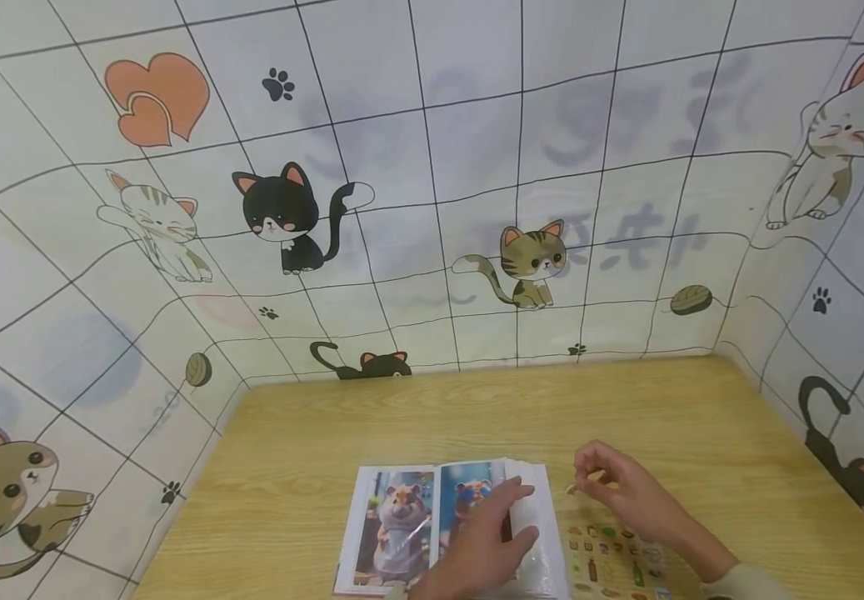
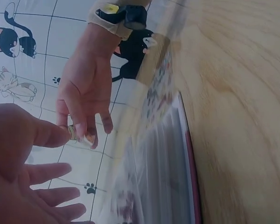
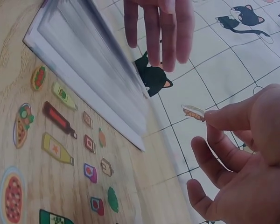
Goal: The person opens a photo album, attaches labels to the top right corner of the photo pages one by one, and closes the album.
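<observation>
Between the thumb and index finger of my right hand [image 1: 626, 493] is a small sticker [image 3: 192, 112] with a food-like drawing, pinched by its edge. That hand is raised just right of an open photo album [image 1: 554, 533], over the far end of a clear sticker sheet [image 3: 79, 123]. My left hand [image 1: 487, 540] hovers above the album's right page with fingers extended and holds nothing. It partly covers a picture of a hamster in blue glasses [image 1: 469, 492]. On the left page, another hamster picture [image 1: 400, 533] shows in a plastic sleeve.
Food and bottle stickers dot the sheet, which lies on the wooden table [image 1: 274, 500] beside the album. A white cloth with cat drawings and black grid lines [image 1: 432, 183] hangs around the back and both sides of the table.
</observation>
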Motion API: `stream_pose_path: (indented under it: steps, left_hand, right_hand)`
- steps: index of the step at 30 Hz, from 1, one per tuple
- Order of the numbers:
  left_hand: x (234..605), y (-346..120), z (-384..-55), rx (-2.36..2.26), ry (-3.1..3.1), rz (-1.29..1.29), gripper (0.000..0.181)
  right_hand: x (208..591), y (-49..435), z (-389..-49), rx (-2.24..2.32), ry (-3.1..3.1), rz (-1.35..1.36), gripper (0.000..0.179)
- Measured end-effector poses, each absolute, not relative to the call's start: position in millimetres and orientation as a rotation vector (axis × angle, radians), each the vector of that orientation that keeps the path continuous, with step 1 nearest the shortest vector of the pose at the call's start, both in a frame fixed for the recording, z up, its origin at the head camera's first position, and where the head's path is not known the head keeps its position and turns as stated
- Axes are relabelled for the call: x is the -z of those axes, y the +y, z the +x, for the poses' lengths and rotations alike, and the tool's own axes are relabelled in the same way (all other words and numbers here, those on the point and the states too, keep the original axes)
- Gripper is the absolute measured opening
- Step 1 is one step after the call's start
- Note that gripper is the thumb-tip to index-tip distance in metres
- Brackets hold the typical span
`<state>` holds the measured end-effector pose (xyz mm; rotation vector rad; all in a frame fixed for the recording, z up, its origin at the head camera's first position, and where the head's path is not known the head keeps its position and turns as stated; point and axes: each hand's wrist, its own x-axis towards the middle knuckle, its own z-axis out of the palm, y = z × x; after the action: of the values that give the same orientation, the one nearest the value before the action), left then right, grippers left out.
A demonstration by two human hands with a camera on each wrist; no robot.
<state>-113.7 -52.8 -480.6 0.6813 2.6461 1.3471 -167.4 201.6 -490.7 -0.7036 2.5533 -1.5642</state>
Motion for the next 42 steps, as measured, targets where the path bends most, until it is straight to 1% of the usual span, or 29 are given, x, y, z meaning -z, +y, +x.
stream_pose_path:
  steps: [5,11,18,22,26,34,37,42]
  left_hand:
    - [487.4,-65.9,-114.7,-1.227,2.765,0.810,0.038]
    - [499.1,-75.3,-115.6,-0.967,2.987,0.955,0.042]
    - [505.1,-78.6,-116.8,-0.745,2.981,0.951,0.049]
    - [502.1,-79.1,-115.5,-0.624,2.912,0.897,0.051]
    - [498.6,-79.7,-114.8,-0.590,2.845,0.846,0.053]
    - [499.6,-80.8,-114.4,-0.566,2.824,0.854,0.053]
    - [499.9,-80.7,-113.9,-0.525,2.846,0.867,0.052]
    - [500.1,-80.5,-112.9,-0.497,2.857,0.862,0.053]
  right_hand:
    - [488.6,192.5,-169.2,1.554,2.593,-0.681,0.012]
    - [489.3,179.3,-171.8,1.605,2.564,-0.613,0.015]
    - [492.6,157.0,-176.4,1.681,2.505,-0.489,0.018]
    - [494.8,143.4,-179.4,1.655,2.519,-0.407,0.016]
    - [498.9,132.7,-184.3,1.662,2.500,-0.361,0.016]
    - [505.0,118.5,-189.9,1.715,2.432,-0.421,0.017]
    - [502.3,112.1,-190.3,1.731,2.416,-0.394,0.019]
    - [504.3,100.4,-194.5,1.732,2.431,-0.260,0.019]
